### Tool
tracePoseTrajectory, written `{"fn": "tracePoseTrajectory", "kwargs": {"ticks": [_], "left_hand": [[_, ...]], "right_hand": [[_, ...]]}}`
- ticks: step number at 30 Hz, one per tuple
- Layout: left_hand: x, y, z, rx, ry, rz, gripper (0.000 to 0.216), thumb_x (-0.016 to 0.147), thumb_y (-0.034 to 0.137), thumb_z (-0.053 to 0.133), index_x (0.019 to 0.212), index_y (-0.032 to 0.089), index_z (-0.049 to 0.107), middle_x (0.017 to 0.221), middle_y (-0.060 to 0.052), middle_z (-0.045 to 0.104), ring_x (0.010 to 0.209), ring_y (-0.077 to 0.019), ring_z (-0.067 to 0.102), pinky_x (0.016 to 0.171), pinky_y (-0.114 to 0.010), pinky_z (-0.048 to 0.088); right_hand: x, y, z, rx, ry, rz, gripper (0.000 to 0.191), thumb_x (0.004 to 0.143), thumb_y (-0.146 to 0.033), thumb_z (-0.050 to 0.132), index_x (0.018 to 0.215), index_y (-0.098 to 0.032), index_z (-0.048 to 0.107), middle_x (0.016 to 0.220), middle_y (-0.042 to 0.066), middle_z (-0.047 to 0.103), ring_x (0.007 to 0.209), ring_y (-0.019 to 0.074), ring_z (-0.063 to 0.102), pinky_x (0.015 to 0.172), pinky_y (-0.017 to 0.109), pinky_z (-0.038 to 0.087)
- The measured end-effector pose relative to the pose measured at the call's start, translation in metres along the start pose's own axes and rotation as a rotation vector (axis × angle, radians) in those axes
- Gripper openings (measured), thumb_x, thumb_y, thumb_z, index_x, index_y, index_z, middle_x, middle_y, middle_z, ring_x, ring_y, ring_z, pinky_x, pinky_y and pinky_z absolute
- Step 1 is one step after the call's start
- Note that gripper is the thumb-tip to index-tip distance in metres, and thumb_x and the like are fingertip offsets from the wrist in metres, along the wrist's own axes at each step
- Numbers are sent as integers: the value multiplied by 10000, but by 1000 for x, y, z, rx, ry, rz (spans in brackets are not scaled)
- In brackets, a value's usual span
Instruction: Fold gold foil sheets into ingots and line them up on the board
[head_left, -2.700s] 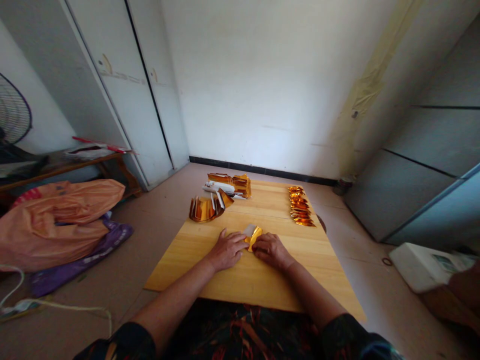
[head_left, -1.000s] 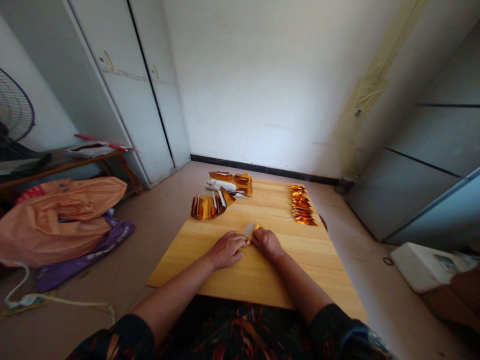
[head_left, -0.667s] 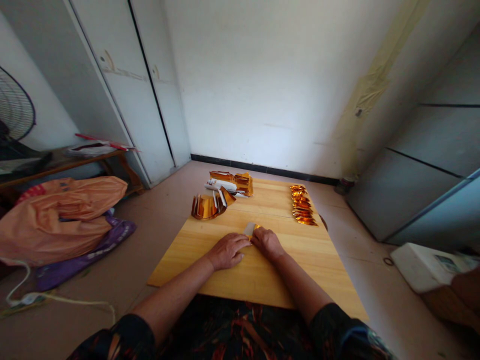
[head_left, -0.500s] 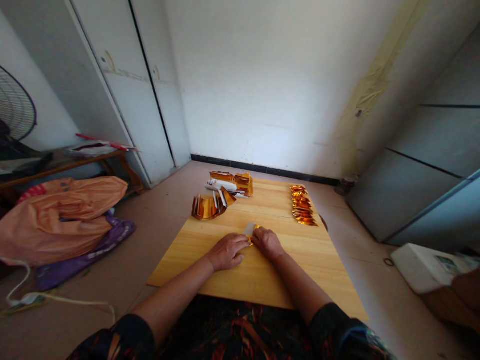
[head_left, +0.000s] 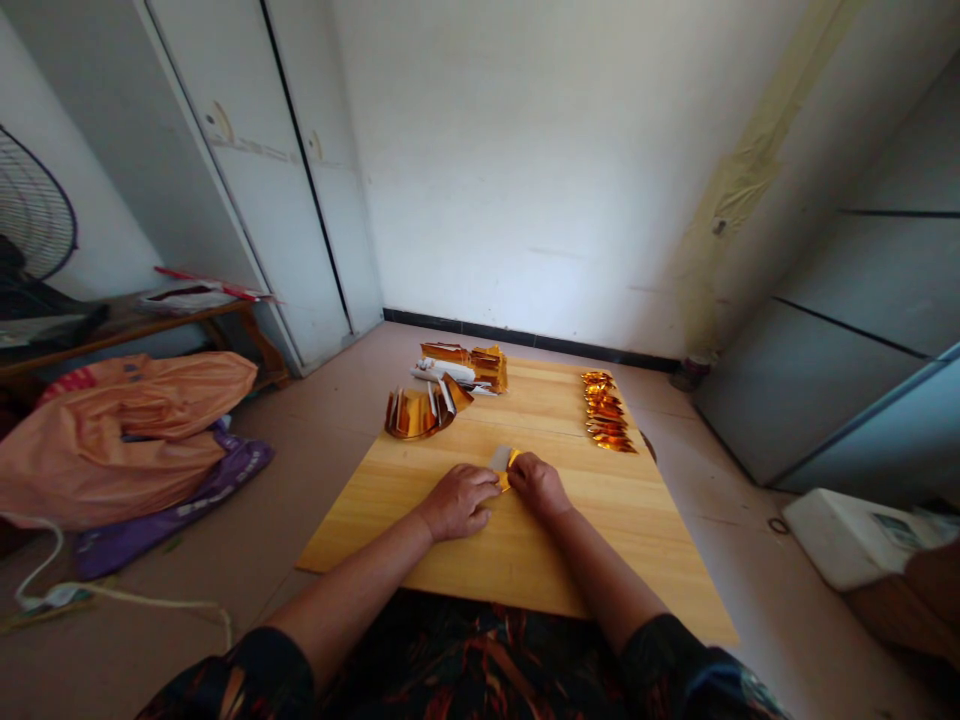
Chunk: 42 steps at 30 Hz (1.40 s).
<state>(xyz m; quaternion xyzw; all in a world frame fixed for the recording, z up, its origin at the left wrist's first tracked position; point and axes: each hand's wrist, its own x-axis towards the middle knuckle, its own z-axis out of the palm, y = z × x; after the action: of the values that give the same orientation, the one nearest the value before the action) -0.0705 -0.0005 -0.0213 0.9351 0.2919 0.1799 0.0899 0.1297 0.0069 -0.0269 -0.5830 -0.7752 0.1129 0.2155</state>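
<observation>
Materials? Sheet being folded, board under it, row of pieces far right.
Sheet: likely thin paper-backed foil, mirror gold face, matte pale-grey back. Board: pale wood or laminate, straight grain lines, satin sheen. Row of pieces: apparently the same gold foil, bright crinkled glints.

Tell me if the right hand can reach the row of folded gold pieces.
Probably yes: bare board lies between the right hand and the row of folded pieces, though its fingers hold a gold sheet.
</observation>
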Motion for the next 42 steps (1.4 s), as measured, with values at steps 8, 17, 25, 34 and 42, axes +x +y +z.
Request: {"fn": "tracePoseTrajectory", "kwargs": {"ticks": [8,17,25,34,42], "left_hand": [[0,2,1,22,6,-24,371,707,217,548,1070,234,620,1165,-60,599,1050,-231,544,947,-395,404],[1,4,1,33,1,-45,366,710,221,555,1070,248,620,1164,-48,600,1050,-229,544,939,-395,401],[9,8,2,50,30,-88,162,790,268,564,919,239,656,1042,-18,652,962,-192,573,875,-367,386],[24,9,9,173,86,-198,133,829,242,559,736,197,642,814,-19,649,841,-175,556,783,-343,349],[19,-15,-5,179,24,-136,148,865,181,525,853,230,664,892,-15,657,934,-175,520,810,-338,329]], "right_hand": [[-4,-5,-8,171,-31,89,92,681,-145,612,720,-190,542,744,-15,561,671,113,513,606,202,368],[2,1,-5,227,-32,74,109,622,-110,581,665,-188,518,706,-32,525,637,100,478,580,192,364],[10,8,-5,211,-34,77,193,624,-16,522,694,-179,599,730,-7,610,696,116,552,647,202,413],[2,3,-14,-127,-63,-72,186,832,-141,527,848,-220,695,960,61,619,878,157,554,742,238,413],[-18,-25,-22,-287,-176,-185,169,870,-263,521,898,-263,687,942,38,631,926,186,506,747,289,350]]}}
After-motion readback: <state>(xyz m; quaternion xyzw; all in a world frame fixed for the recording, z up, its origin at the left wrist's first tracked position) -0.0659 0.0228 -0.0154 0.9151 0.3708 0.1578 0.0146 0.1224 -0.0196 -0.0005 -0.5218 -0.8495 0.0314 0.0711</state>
